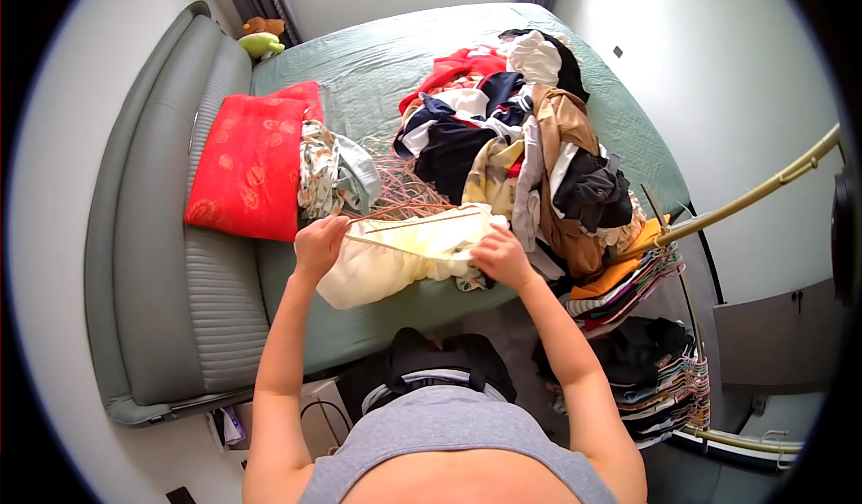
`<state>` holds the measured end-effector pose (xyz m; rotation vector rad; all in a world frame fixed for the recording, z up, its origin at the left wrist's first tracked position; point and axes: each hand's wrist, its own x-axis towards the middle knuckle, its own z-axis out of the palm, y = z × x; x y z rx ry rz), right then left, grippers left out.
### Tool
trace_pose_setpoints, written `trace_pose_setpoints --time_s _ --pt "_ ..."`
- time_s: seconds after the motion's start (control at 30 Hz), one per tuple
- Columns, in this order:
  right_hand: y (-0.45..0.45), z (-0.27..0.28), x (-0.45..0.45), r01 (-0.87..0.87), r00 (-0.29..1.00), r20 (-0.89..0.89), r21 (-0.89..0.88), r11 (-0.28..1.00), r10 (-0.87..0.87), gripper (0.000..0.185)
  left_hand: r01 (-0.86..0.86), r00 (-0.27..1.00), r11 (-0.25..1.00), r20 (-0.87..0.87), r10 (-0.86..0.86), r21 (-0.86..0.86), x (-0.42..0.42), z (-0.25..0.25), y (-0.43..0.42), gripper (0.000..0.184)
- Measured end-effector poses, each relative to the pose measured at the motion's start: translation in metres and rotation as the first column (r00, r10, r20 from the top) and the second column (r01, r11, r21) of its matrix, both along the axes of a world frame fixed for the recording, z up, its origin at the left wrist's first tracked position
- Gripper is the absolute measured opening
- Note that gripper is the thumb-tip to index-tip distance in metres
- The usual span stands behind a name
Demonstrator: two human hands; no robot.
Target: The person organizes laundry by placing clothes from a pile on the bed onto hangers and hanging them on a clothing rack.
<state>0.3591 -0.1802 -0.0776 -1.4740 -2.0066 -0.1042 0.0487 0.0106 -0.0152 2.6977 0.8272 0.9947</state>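
Note:
A pale yellow garment is stretched between my two hands over the near part of the bed, its opening spread wide and its lower part hanging toward me. At the opening's left end, my left hand is closed on the edge. My right hand grips the opposite end, with its fingers curled round the cloth. A thin reddish-brown bar, like part of a clothes hanger, runs along the opening; I cannot tell whether it sits inside the garment. Just beyond lies a tangle of pink and brown hangers.
A mixed heap of clothes covers the bed's right side. Red pillows and a patterned cloth lie left, by the grey headboard. Hung clothes crowd a gold rail at right. A black bag is before me.

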Motion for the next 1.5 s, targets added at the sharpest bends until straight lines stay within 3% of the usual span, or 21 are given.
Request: trace_pose_setpoints --time_s 0.03,0.1,0.17,0.23,0.27,0.3,0.37,0.4,0.53,0.63,0.7,0.77,0.8,0.83,0.9,0.93,1.03,1.23,1.37,1.5 --pt "-0.011 0.017 -0.006 -0.083 0.997 0.003 0.001 0.997 0.083 0.019 0.036 0.999 0.999 0.028 -0.035 -0.018 0.012 0.001 -0.004 0.007" --pt "-0.036 0.045 -0.015 0.077 0.996 -0.062 0.104 0.992 -0.071 0.030 0.113 0.990 0.992 0.085 -0.108 -0.054 0.036 0.002 -0.014 0.009" --pt "-0.053 0.039 0.000 0.360 0.929 -0.137 0.139 0.922 -0.343 0.046 0.200 0.976 0.979 0.095 -0.195 -0.048 0.061 0.005 -0.028 0.010" --pt "-0.067 0.053 0.011 0.506 0.860 -0.150 0.123 0.854 -0.488 0.046 0.299 0.951 0.953 0.098 -0.294 -0.041 0.089 0.009 -0.047 0.010" --pt "-0.076 0.048 0.021 0.468 0.880 -0.160 0.122 0.876 -0.448 0.037 0.359 0.923 0.933 0.148 -0.355 0.004 0.105 0.012 -0.058 0.010" --pt "-0.088 0.053 0.026 0.423 0.879 -0.247 0.010 0.906 -0.408 0.023 0.368 0.922 0.930 0.121 -0.367 0.016 0.118 0.016 -0.068 0.010" --pt "-0.113 0.053 0.033 0.432 0.781 -0.460 -0.091 0.897 -0.423 0.016 0.384 0.920 0.923 0.065 -0.386 0.037 0.138 0.025 -0.087 0.010" --pt "-0.126 0.058 0.034 0.447 0.754 -0.512 -0.060 0.892 -0.412 0.016 0.382 0.919 0.922 0.078 -0.386 0.061 0.149 0.028 -0.095 0.009" --pt "-0.184 0.074 0.035 0.425 0.450 -0.711 -0.363 0.830 -0.541 0.017 0.285 0.953 0.937 0.047 -0.300 0.202 0.192 0.029 -0.135 0.015" --pt "-0.219 0.076 0.043 0.290 0.188 -0.857 -0.418 0.861 -0.480 0.019 0.244 0.968 0.967 0.039 -0.247 0.069 0.226 0.015 -0.178 0.015" --pt "-0.251 0.088 0.043 0.252 0.088 -0.856 -0.475 0.843 -0.509 0.021 0.302 0.948 0.952 0.125 -0.294 -0.050 0.246 0.010 -0.212 0.016" --pt "-0.287 0.100 0.038 0.238 0.079 -0.863 -0.470 0.850 -0.500 0.021 0.412 0.905 0.855 0.251 -0.343 -0.315 0.267 -0.003 -0.240 0.019" --pt "-0.307 0.106 0.035 0.209 0.033 -0.870 -0.476 0.854 -0.492 0.023 0.441 0.895 0.808 0.262 -0.362 -0.390 0.274 0.001 -0.256 0.020" --pt "-0.326 0.105 0.031 0.220 -0.034 -0.868 -0.490 0.844 -0.495 0.022 0.479 0.873 0.763 0.145 -0.465 -0.435 0.284 -0.009 -0.263 0.034" --pt "-0.369 0.072 0.040 0.242 -0.134 -0.830 -0.558 0.794 -0.542 0.021 0.591 0.748 0.524 0.174 -0.641 -0.613 0.299 -0.023 -0.285 0.050" --pt "-0.387 0.055 0.041 0.340 -0.173 -0.819 -0.571 0.747 -0.547 0.020 0.586 0.702 0.501 0.091 -0.706 -0.636 0.307 -0.035 -0.293 0.059" --pt "-0.439 0.039 0.026 0.402 -0.289 -0.780 -0.625 0.669 -0.555 0.019 0.551 0.706 0.488 0.067 -0.705 -0.677 0.325 -0.065 -0.324 0.052" --pt "-0.514 0.015 -0.014 0.512 -0.550 -0.724 -0.686 0.517 -0.417 0.019 0.545 0.564 0.431 -0.067 -0.823 -0.719 0.353 -0.093 -0.383 0.041" --pt "-0.526 0.003 -0.036 0.619 -0.596 -0.721 -0.693 0.370 -0.353 0.020 0.564 0.433 0.363 -0.109 -0.895 -0.742 0.366 -0.102 -0.416 0.038" --pt "-0.536 -0.019 -0.030 0.694 -0.555 -0.772 -0.636 0.338 -0.311 0.022 0.553 0.348 0.295 -0.106 -0.932 -0.779 0.378 -0.115 -0.435 0.037"
